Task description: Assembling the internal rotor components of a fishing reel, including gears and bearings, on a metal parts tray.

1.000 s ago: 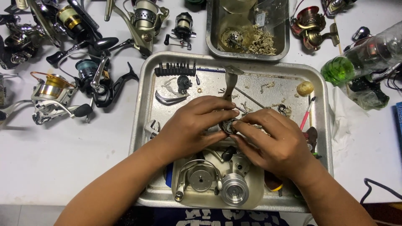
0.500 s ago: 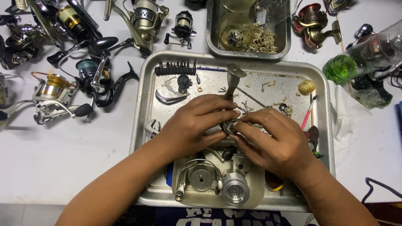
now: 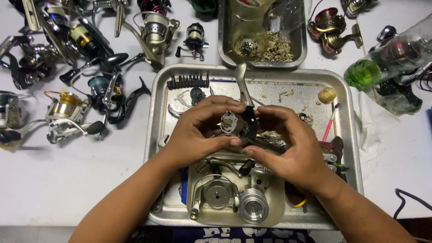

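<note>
Item: fishing reel under strip-down, judged partly dismantled.
- Near edge of metal tray: spool and bail part, already off.
- Above tray centre: reel body, clamped between fingers of left hand and right hand; stem up.
- Tray's far edge: bit strip.
- Beyond tray: small tray; whole reels left, untouched.

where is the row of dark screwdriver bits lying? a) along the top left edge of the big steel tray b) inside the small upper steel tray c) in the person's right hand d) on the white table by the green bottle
a: the row of dark screwdriver bits lies in the top left corner of the big rectangular steel tray, above the left hand and apart from it.
</note>
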